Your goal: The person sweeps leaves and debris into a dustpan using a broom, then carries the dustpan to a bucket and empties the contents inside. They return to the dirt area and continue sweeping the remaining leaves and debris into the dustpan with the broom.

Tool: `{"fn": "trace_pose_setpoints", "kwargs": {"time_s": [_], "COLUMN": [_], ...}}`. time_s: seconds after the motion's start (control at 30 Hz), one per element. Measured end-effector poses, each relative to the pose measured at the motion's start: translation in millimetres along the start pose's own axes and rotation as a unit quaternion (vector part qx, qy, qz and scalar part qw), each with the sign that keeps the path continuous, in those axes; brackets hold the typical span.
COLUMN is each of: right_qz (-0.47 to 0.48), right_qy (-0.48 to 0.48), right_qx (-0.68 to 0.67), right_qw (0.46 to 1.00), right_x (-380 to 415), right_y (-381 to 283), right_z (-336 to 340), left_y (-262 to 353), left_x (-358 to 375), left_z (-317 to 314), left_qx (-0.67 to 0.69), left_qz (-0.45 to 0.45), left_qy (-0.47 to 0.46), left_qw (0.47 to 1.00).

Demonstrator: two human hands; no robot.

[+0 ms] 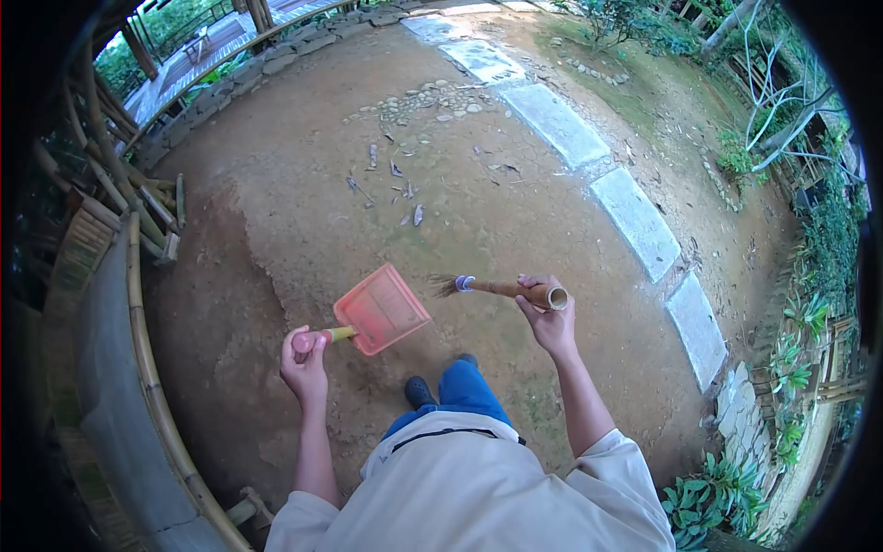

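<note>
My left hand point(305, 365) is closed round the handle of a red plastic dustpan point(382, 310), whose pan points away from me above the dirt. In my right hand point(549, 317) is a broom point(497, 288) with a bamboo handle, gripped near the handle's hollow end. Its bristles point(443, 285) point left, toward the dustpan, with a gap between the two. Several dry leaves point(395, 169) lie scattered on the ground ahead, beyond both tools.
A row of pale stone slabs point(636, 224) curves along the right. Small stones point(432, 99) are set in the dirt point(303, 138) farther ahead. On the left runs a bamboo rail point(147, 350) beside a grey ledge point(115, 368). Green plants point(713, 501) grow at the lower right.
</note>
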State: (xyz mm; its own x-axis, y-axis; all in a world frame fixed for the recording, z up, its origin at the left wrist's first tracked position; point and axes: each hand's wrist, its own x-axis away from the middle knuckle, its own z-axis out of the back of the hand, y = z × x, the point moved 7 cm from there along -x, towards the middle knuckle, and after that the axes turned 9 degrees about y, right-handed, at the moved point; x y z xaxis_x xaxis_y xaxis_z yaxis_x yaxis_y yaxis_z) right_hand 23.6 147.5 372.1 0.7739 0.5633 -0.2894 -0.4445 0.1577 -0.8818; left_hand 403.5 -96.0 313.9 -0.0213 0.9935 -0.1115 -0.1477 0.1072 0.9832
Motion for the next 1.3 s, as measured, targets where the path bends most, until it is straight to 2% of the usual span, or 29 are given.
{"fn": "trace_pose_setpoints", "kwargs": {"time_s": [0.1,0.37,0.53,0.7,0.87,1.0,1.1,1.2,1.3], "right_qz": [-0.017,0.005,-0.004,0.014,0.042,0.039,0.016,-0.059,-0.091], "right_qy": [0.037,0.022,0.032,0.014,0.022,-0.005,0.008,0.052,0.071], "right_qx": [-0.033,-0.038,-0.054,-0.033,-0.032,-0.018,0.016,0.057,0.080], "right_qw": [0.999,0.999,0.998,0.999,0.998,0.999,1.000,0.995,0.990], "right_x": [-47,-191,-279,-339,-372,-372,-365,-356,-349], "right_y": [21,77,119,139,161,186,189,187,184], "right_z": [-22,-91,-142,-188,-230,-266,-282,-295,-308], "left_y": [-17,-81,-104,-131,-153,-185,-210,-235,-266], "left_x": [-33,-133,-198,-247,-299,-333,-359,-382,-400], "left_z": [-29,-127,-183,-228,-259,-267,-271,-276,-284], "left_qx": [-0.005,-0.046,-0.069,-0.087,-0.103,-0.108,-0.101,-0.095,-0.085], "left_qz": [0.008,0.005,0.015,0.034,0.047,0.106,0.056,0.099,0.124], "left_qy": [-0.005,-0.002,0.034,0.038,0.044,0.034,0.059,0.051,0.036], "left_qw": [1.000,0.999,0.997,0.995,0.993,0.988,0.992,0.989,0.988]}}
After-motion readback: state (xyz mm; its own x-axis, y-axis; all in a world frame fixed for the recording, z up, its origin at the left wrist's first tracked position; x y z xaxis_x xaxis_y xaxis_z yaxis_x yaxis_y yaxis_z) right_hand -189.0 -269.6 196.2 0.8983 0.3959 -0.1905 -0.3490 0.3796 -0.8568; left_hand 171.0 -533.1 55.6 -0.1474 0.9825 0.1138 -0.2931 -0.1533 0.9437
